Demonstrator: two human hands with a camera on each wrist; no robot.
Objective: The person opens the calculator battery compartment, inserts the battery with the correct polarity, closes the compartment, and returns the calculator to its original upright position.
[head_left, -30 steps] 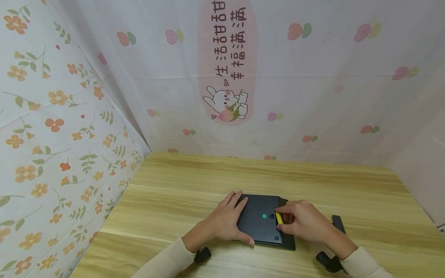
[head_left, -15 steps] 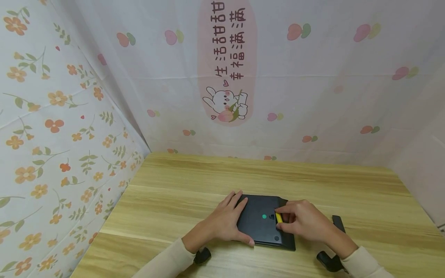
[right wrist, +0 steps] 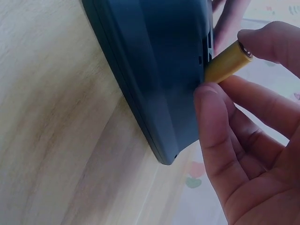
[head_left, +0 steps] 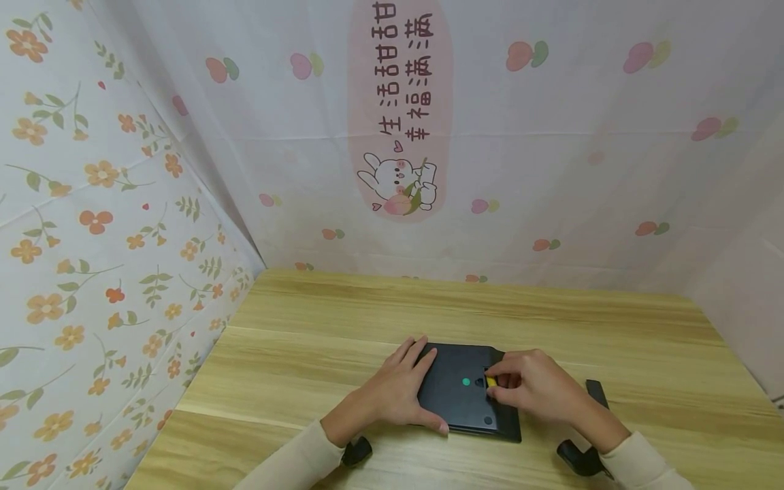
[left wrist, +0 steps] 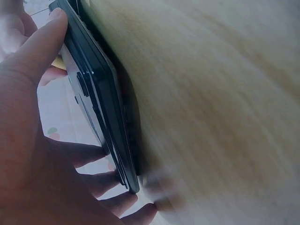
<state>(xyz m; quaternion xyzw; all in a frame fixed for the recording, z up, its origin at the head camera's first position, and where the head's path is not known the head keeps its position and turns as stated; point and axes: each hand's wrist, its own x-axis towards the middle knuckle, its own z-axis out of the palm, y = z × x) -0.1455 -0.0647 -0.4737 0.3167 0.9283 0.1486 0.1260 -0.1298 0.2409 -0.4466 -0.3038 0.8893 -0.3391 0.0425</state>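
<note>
A black calculator (head_left: 453,391) lies face down on the wooden table, a small green dot on its back. Across its left part my left hand (head_left: 401,388) is spread, holding it with the thumb (left wrist: 54,35) at the near edge and the fingers at the far left corner. My right hand (head_left: 529,388) pinches a yellow battery (right wrist: 228,63) at the battery slot in the calculator's right part. Tilted in the right wrist view, the battery has its lower end at the slot and a fingertip against its raised end. The slot's inside is mostly hidden by the right fingers.
Black curved pieces stand by the wrists, one near the left sleeve (head_left: 355,450) and another (head_left: 578,461) by the right sleeve. Behind the wooden table (head_left: 343,306) hangs a printed curtain (head_left: 551,150); a floral one (head_left: 122,272) covers the left side.
The right thumb and fingertips have drawn closer together on the battery, and less of it shows in the head view. The left hand and the calculator have stayed in place.
</note>
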